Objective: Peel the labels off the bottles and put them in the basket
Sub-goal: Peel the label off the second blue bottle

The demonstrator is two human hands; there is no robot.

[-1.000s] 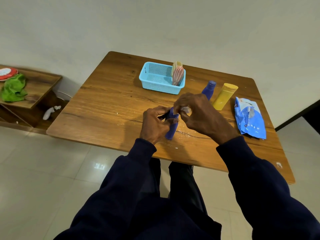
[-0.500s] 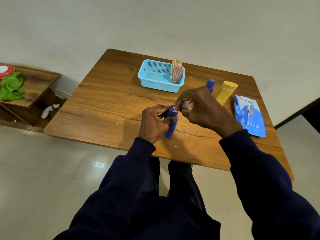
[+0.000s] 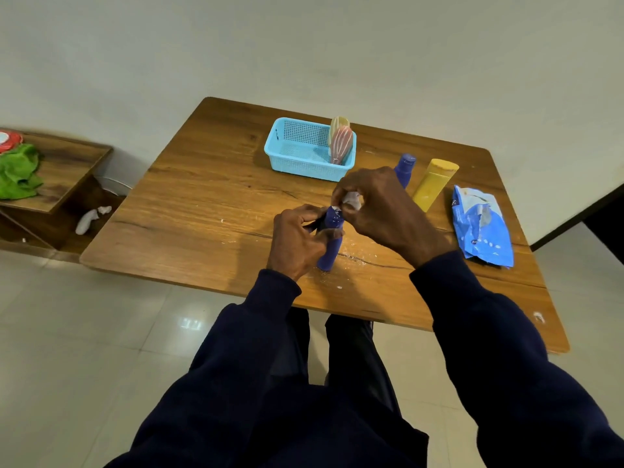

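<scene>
While the blue basket (image 3: 274,153) sits toward the table's (image 3: 202,214) far edge, the left hand (image 3: 297,238) is wrapped round a blue bottle (image 3: 329,253) nearer the front. The right hand (image 3: 381,211) pinches what looks like a pale label scrap (image 3: 351,199) at its top; a second blue bottle (image 3: 404,167) and a yellow bottle (image 3: 434,184) lie beyond it.

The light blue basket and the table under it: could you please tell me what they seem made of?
The light blue perforated basket looks like moulded plastic, matte: uniform colour, gridded holes. The brown table looks like wood or wood-look laminate, smooth: grain lines, faint sheen.
</scene>
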